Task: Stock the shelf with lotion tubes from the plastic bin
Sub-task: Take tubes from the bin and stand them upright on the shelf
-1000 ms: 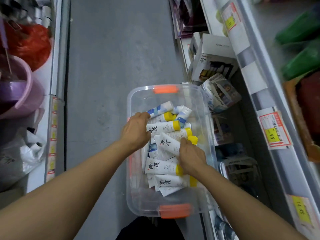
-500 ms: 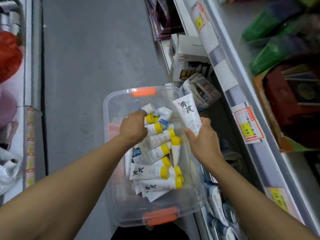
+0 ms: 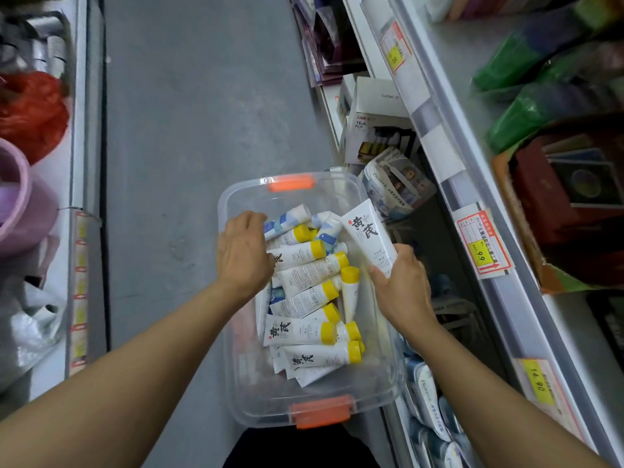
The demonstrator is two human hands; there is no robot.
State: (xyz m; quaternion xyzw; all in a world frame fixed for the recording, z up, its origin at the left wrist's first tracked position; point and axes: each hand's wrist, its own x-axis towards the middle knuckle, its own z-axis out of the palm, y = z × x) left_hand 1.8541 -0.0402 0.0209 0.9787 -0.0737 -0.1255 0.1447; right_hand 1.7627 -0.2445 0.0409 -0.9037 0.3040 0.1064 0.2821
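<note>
Our right hand point(image 3: 401, 285) pinches one lotion tube point(image 3: 369, 239) above the plastic bin point(image 3: 236, 366); our left hand point(image 3: 244, 255) grips another inside it. We should lift without snagging.

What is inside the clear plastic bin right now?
The bin holds a loose pile of white lotion tubes, most yellow-capped, a few blue-marked. The left hand reaches in, covering some. Lower tubes are hidden beneath others, so no exact count.

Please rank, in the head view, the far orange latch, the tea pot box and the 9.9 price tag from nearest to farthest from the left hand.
1. Far orange latch, just beyond the left hand, on the bin's far rim.
2. Tea pot box, farther up, right.
3. 9.9 price tag, far right, on the shelf edge.
</note>
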